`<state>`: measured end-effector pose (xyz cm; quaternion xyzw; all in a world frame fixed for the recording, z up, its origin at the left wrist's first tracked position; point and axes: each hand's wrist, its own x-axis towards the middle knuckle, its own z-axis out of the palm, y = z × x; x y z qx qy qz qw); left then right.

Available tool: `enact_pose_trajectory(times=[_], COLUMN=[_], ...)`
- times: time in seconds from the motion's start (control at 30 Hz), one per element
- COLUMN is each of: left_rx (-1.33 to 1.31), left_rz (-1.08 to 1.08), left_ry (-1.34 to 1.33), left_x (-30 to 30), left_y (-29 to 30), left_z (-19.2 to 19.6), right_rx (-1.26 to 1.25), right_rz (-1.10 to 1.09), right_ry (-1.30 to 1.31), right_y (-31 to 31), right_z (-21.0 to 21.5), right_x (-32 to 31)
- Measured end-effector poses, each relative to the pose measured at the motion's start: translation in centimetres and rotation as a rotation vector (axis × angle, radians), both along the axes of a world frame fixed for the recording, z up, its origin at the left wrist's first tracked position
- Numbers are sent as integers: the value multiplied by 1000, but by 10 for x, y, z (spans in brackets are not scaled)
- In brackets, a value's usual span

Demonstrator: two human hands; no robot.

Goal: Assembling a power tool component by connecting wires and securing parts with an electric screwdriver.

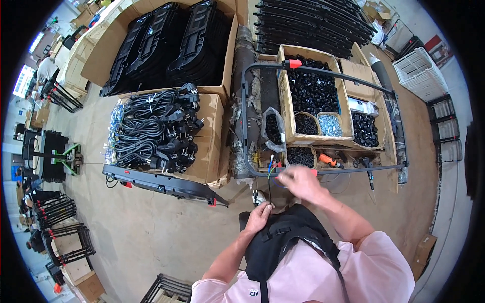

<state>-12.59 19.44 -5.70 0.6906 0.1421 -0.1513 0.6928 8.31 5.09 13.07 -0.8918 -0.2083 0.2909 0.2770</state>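
Observation:
My left hand [259,217] pinches a black power cable [269,191] low in front of the apron. The cable runs upward to bare coloured wire ends [272,166] in blue, green-yellow and red. My right hand [302,183] is curled by these wires, at the near bar of a black tubular frame [353,170]; whatever its fingers grip is hidden. Red clips [310,172] sit on the frame's near and far bars. The frame rests across a wooden box [314,137] of small parts.
Coiled black cables with plugs [161,129] lie on a cardboard box at left. A black plastic panel [161,185] leans along its near edge. An orange-handled tool [331,160] and a black tool [369,169] lie right of my right hand. Black mouldings [199,43] fill a carton behind.

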Motion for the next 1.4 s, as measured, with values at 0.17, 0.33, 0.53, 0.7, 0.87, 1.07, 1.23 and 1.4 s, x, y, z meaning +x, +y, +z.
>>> enact_pose_trajectory(times=[0.17, 0.33, 0.53, 0.7, 0.87, 1.07, 1.23, 1.4], left_rx=[-9, -70, -255, -229, -114, 36, 100, -22], left_rz=[71, 117, 123, 174, 154, 314, 362, 567], left_ry=[35, 79, 182, 180, 183, 107, 114, 115], left_x=[1, -6, -8, -2, 1, 33, 87, 102], left_y=[4, 9, 5, 7, 0, -7, -15, -27], left_z=[2, 4, 20, 27, 33, 79, 77, 51], right_rx=[-374, 169, 157, 176, 195, 592, 792, 734], right_rz=[40, -116, -166, -297, -23, -651, -846, -521], right_ry=[333, 613, 473, 474, 161, 534, 456, 509], right_y=[20, 23, 24, 20, 27, 43, 47, 53], right_z=[-50, -110, -99, -108, -103, -142, -145, -107], right_x=[69, 78, 67, 70, 73, 102, 145, 172])
